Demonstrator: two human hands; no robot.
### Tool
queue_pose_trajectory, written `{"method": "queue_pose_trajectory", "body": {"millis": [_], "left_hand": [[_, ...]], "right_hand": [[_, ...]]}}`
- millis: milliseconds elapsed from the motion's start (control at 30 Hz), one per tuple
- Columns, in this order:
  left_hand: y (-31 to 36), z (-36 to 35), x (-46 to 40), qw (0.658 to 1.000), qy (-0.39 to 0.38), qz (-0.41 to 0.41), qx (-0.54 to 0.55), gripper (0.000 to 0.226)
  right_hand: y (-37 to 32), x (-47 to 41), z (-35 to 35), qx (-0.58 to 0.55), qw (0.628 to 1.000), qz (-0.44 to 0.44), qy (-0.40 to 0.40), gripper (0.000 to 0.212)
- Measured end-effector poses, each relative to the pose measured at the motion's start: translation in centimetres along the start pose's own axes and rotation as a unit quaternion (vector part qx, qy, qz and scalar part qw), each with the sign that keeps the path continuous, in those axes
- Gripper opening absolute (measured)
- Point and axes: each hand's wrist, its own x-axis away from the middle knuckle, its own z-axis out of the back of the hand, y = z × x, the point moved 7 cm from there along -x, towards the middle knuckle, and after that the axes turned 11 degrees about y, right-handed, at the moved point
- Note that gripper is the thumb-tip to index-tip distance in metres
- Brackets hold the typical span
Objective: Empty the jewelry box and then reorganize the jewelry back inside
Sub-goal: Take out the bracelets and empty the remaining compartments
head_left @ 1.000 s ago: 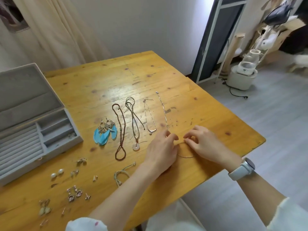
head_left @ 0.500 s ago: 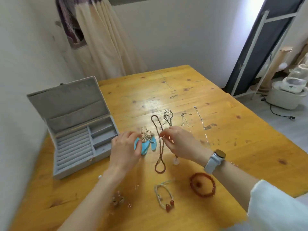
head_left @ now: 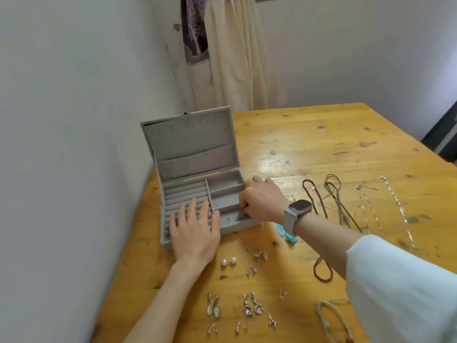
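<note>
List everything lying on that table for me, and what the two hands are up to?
Box: one, grey, open, at the table's left edge.
Table: one, yellow wood.
Pearl studs: two, white, just in front of the box.
Drop earrings: two pairs, metallic, near front edge.
Small studs: several, metallic, scattered at the front.
Bead necklace: one, brown, right of the box.
Cord necklace: one, dark, beside the bead necklace.
Chains: two, silver, far right.
Feather earrings: blue, mostly hidden under the right wrist.
Bracelet: one, beige cord, front right.
Curtain: cream, behind the table.
Left hand: flat on the box's ring rolls.
Right hand: curled at the box's front compartment; watch on its wrist.
</note>
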Motion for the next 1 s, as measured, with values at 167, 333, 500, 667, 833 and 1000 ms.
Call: {"method": "queue_pose_trajectory", "body": {"millis": [167,333,500,667,833,1000], "left_hand": [[-0.1,-0.2,0.2,1.0,-0.004,0.004,0.012,0.069],[-0.2,-0.3,0.1,1.0,-0.003,0.012,0.019,0.069],[-0.1,-0.1,0.1,1.0,-0.001,0.016,0.019,0.07],[-0.1,-0.1,0.2,1.0,-0.001,0.02,0.018,0.068],[-0.1,-0.1,0.2,1.0,0.001,0.017,0.017,0.066],[0.0,0.1,0.2,1.0,0.003,0.017,0.02,0.069]], "right_hand": [[0.2,0.1,-0.9,-0.027,0.999,0.024,-0.021,0.016],[1.3,0.4,0.0,-0.182,0.983,-0.033,-0.014,0.013],[0.7,0.4,0.6,-0.077,0.997,0.023,0.016,0.021],[-0.9,0.0,-0.3,-0.002,0.993,0.112,-0.024,0.022],[-0.9,-0.4,-0.7,-0.018,0.993,0.112,-0.021,0.018],[-1.1,-0.3,-1.1,-0.043,0.991,0.122,-0.038,0.015]]}}
